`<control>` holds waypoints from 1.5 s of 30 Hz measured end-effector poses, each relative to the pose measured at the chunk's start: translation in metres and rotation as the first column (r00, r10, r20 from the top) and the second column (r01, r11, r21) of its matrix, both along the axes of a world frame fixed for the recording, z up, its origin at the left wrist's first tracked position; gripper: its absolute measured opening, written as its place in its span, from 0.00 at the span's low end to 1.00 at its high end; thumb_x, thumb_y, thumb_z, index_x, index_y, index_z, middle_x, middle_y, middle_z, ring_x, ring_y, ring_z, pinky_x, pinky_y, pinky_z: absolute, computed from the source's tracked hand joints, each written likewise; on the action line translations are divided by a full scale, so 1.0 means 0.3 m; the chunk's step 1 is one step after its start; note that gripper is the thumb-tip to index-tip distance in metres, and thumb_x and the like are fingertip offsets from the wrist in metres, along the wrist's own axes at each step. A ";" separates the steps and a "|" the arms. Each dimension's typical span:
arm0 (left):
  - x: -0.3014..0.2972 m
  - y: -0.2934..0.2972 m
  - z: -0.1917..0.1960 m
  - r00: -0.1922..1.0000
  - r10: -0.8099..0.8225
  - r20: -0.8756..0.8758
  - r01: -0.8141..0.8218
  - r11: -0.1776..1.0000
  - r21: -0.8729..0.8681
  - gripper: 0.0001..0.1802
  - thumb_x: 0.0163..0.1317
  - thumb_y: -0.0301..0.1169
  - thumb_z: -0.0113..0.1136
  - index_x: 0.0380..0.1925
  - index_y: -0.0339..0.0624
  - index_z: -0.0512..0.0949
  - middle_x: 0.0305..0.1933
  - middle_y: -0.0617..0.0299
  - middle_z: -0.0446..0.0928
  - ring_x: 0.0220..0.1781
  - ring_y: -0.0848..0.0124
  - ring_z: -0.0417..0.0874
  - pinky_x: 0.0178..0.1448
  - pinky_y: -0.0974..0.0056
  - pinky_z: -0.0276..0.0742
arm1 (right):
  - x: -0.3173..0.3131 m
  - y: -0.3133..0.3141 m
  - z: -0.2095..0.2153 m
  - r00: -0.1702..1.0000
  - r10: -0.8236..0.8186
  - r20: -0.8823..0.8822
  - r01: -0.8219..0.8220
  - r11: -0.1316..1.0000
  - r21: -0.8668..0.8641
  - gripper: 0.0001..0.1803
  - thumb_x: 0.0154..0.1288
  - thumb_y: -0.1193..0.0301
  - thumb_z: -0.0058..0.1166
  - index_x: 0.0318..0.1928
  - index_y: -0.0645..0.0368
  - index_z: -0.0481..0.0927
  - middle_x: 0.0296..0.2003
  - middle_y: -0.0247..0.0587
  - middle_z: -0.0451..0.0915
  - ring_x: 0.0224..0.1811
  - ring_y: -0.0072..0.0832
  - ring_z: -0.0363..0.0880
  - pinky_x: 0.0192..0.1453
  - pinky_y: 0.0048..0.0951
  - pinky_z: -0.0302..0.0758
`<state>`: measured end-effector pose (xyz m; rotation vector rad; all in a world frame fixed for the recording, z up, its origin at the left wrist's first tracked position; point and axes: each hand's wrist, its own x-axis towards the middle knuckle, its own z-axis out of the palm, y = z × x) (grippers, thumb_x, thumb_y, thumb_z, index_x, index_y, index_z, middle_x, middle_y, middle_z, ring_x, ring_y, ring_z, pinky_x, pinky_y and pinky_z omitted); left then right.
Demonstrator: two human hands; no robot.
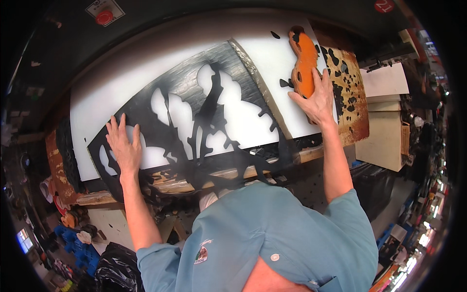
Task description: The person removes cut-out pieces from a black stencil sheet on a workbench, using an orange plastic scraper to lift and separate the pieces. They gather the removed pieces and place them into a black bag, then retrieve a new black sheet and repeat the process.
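Note:
A black sheet (pixel 185 129) with several large curved cut-outs lies over a white board (pixel 287 114), its near edge hanging in strips over the bench front. My left hand (pixel 125 148) rests flat on the left part of this sheet, fingers spread, holding nothing. Toward the far right of the board is an orange, sole-shaped cutting die (pixel 305 61) with a brown rim. My right hand (pixel 318 100) grips its near end, thumb on the left side and fingers on the right. The die's underside is hidden.
Small black scraps (pixel 345 78) lie scattered on a rusty plate (pixel 360 104) at the right. A dark machine part with a red button (pixel 103 18) spans the far side. Pale boxes (pixel 382 136) stand right; blue crates (pixel 80 248) and a black bag (pixel 119 267) sit lower left.

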<state>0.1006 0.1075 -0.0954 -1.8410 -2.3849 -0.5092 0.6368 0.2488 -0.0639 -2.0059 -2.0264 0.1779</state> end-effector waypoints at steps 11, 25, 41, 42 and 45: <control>0.015 -0.156 -0.027 1.000 0.004 -0.017 -0.005 1.000 -0.020 0.32 0.79 0.41 0.62 0.79 0.49 0.69 0.86 0.47 0.60 0.89 0.44 0.55 0.88 0.36 0.48 | 0.232 -0.008 0.199 0.464 -0.048 -0.885 -0.177 0.973 -0.146 0.51 0.55 0.61 0.75 0.77 0.71 0.71 0.53 0.40 0.85 0.49 0.21 0.83 0.59 0.22 0.77; 0.016 -0.147 -0.021 0.999 -0.027 -0.036 0.028 0.999 0.020 0.31 0.80 0.42 0.59 0.78 0.47 0.70 0.86 0.47 0.61 0.88 0.45 0.56 0.88 0.39 0.50 | 0.090 -0.097 0.181 -0.940 -0.334 -0.067 -0.340 0.925 0.169 0.68 0.60 0.32 0.69 0.86 0.58 0.49 0.81 0.75 0.47 0.85 0.74 0.38 0.83 0.77 0.57; -0.003 -0.232 0.007 0.998 0.005 0.059 -0.012 0.994 0.109 0.22 0.81 0.26 0.53 0.72 0.38 0.76 0.77 0.46 0.74 0.83 0.44 0.67 0.83 0.48 0.64 | -0.067 -0.125 0.173 0.284 -0.067 -0.956 -0.266 0.953 -0.146 0.52 0.59 0.53 0.74 0.77 0.69 0.69 0.53 0.42 0.83 0.52 0.25 0.83 0.61 0.25 0.81; -0.016 -0.256 0.009 0.997 0.019 0.072 -0.028 0.993 0.118 0.22 0.81 0.26 0.53 0.72 0.38 0.75 0.77 0.46 0.74 0.83 0.44 0.67 0.82 0.47 0.65 | -0.108 -0.141 0.172 0.375 0.001 -0.927 -0.272 0.956 -0.109 0.49 0.59 0.55 0.74 0.75 0.69 0.72 0.57 0.43 0.82 0.55 0.26 0.82 0.62 0.27 0.79; -0.046 -0.314 0.002 0.999 0.018 0.048 -0.024 0.992 0.126 0.21 0.82 0.25 0.51 0.72 0.36 0.75 0.78 0.46 0.74 0.82 0.43 0.68 0.82 0.47 0.66 | -0.272 -0.136 0.147 0.638 0.209 -0.741 -0.329 0.944 -0.017 0.52 0.51 0.53 0.78 0.74 0.66 0.75 0.64 0.57 0.77 0.63 0.42 0.77 0.68 0.39 0.76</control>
